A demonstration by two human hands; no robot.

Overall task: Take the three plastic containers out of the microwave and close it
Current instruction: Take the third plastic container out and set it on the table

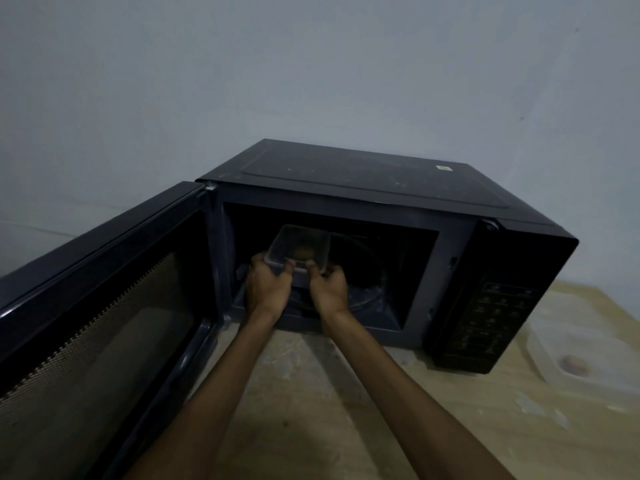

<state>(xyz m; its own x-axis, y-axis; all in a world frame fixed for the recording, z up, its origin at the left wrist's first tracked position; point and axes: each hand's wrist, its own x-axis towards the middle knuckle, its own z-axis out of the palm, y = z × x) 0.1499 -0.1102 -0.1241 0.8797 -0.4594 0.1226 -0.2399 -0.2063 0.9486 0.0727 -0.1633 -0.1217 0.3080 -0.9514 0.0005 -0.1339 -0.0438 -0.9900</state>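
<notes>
A black microwave [363,181] stands on a light wooden table, its door [104,306] swung wide open to the left. Inside the dark cavity a clear rectangular plastic container [301,247] with something orange in it is tilted up off the floor. My left hand [268,287] grips its near left corner and my right hand [327,287] grips its near right edge. Under it a second clear container seems to lie, but the dark hides its outline. A clear container [581,344] rests on the table to the right of the microwave.
The glass turntable [367,289] shows at the right of the cavity floor. The control panel [491,317] faces front right. A pale wall stands close behind. Bare tabletop [329,393] lies in front of the microwave, between my forearms.
</notes>
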